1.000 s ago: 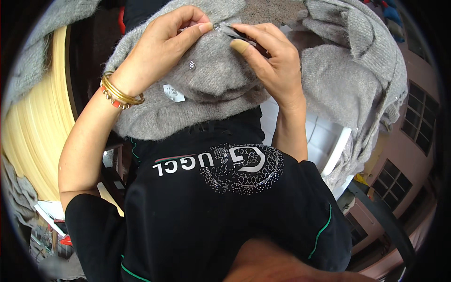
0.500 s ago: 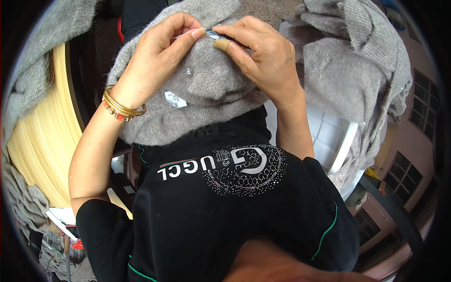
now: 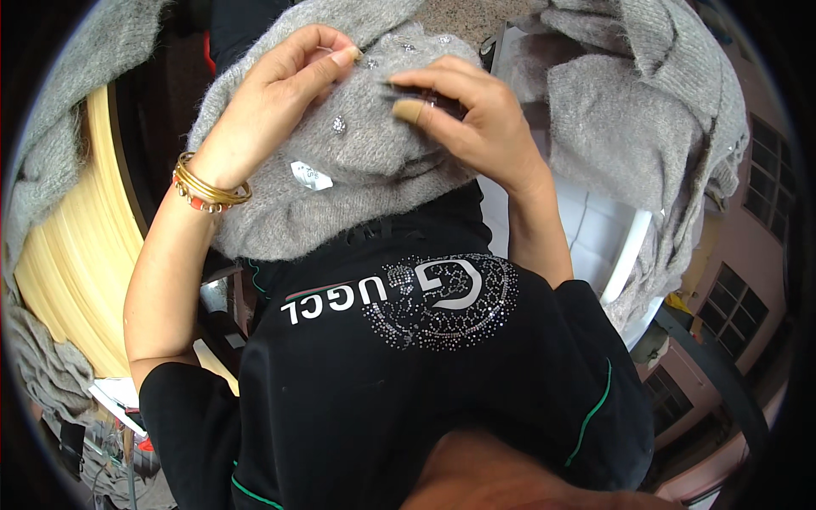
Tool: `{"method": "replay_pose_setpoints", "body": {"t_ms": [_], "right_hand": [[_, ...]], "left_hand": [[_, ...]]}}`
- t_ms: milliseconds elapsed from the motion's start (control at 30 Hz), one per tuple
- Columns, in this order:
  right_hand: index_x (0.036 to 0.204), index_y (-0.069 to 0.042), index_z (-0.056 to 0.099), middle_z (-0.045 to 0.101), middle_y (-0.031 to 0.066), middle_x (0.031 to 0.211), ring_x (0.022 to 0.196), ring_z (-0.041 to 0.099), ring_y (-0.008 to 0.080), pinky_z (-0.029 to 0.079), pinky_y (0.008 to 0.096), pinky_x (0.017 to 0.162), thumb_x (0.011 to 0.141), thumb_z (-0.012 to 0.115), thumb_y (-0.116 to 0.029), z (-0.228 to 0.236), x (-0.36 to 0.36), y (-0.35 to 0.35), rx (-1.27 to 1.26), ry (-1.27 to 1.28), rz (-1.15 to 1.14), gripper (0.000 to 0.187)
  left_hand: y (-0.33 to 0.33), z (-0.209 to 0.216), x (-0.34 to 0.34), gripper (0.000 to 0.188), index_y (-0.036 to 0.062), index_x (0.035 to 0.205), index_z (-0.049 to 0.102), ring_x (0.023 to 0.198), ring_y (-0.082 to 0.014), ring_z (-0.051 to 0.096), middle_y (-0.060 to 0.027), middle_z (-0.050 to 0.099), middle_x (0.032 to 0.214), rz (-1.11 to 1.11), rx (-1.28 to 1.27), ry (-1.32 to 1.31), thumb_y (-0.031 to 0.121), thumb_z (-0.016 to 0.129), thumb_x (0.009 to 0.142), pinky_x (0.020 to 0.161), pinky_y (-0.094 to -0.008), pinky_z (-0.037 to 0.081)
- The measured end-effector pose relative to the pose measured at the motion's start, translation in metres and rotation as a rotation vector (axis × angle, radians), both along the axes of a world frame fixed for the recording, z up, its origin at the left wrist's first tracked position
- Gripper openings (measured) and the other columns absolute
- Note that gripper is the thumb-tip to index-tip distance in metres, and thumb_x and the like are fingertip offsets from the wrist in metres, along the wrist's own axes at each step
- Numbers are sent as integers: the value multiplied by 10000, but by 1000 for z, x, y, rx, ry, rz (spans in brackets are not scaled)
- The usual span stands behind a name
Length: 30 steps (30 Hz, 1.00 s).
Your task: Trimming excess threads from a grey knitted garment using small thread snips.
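A grey fuzzy knit garment [image 3: 374, 110] lies bunched over my lap, with several sparkly round buttons on it and a white label [image 3: 311, 176] near its lower fold. One sparkly button [image 3: 339, 125] sits between my two hands. My left hand [image 3: 293, 85] rests at the garment's upper left, thumb and forefinger pinched together beside another button; whatever is between the tips is too small to make out. In my right hand [image 3: 476, 119] are dark thread snips [image 3: 433, 98], their tips blurred over the knit. A tan cover wraps the right thumb.
More grey knitwear [image 3: 629, 136] is heaped over a white container [image 3: 625, 255] on the right. To my left stands a pale wooden surface [image 3: 72, 255] with grey knits [image 3: 51, 170] hanging over it. A dark bar [image 3: 714, 374] curves at the lower right.
The right hand with the snips has drawn back, down and away from the left fingertips. My left hand has shifted slightly left, and the upper row of buttons now shows.
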State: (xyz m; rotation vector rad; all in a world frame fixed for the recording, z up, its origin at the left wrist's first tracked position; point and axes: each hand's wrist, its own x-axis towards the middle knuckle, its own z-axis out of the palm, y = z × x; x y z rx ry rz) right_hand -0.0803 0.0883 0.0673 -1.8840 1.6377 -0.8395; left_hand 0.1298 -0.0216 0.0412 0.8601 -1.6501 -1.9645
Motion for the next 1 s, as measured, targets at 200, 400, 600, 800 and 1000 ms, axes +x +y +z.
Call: {"method": "replay_pose_setpoints", "body": {"t_ms": [200, 400, 600, 800, 1000], "right_hand": [[1106, -44, 705, 653, 59, 898, 777, 606, 148, 475, 265, 685, 829, 735, -119, -24, 2, 36, 206, -166, 76, 289], [1113, -47, 702, 647, 56, 889, 747, 603, 154, 471, 270, 659, 825, 734, -130, -39, 4, 50, 220, -184, 49, 302], [1096, -47, 702, 647, 57, 869, 711, 598, 160, 476, 274, 634, 827, 736, -168, -49, 4, 59, 232, -192, 54, 296], [1078, -51, 701, 657, 66, 914, 735, 619, 167, 495, 285, 650, 828, 737, -187, -56, -1, 63, 221, -210, 65, 287], [1082, -55, 701, 654, 69, 912, 729, 626, 183, 496, 289, 648, 827, 737, -202, -59, -7, 64, 266, -273, 45, 297]], "left_hand": [[3, -3, -5, 313, 40, 1184, 593, 657, -53, 449, 32, 543, 753, -234, -136, -211, 275, 595, 977, 588, -223, 391], [-3, -10, -28, 327, 5, 1186, 599, 669, -168, 577, -85, 623, 770, -229, -451, -274, 217, 622, 938, 629, -311, 474], [-6, -16, -64, 344, -1, 1046, 685, 694, -236, 642, -125, 667, 765, -240, -607, -424, 313, 604, 933, 683, -354, 507], [-5, -45, -71, 413, 15, 992, 699, 753, -193, 660, -119, 692, 819, -295, -467, -402, 387, 750, 818, 696, -335, 525], [3, -33, -66, 328, 32, 1010, 688, 648, -76, 523, -7, 591, 728, -251, -334, -330, 216, 817, 771, 592, -242, 467]]}}
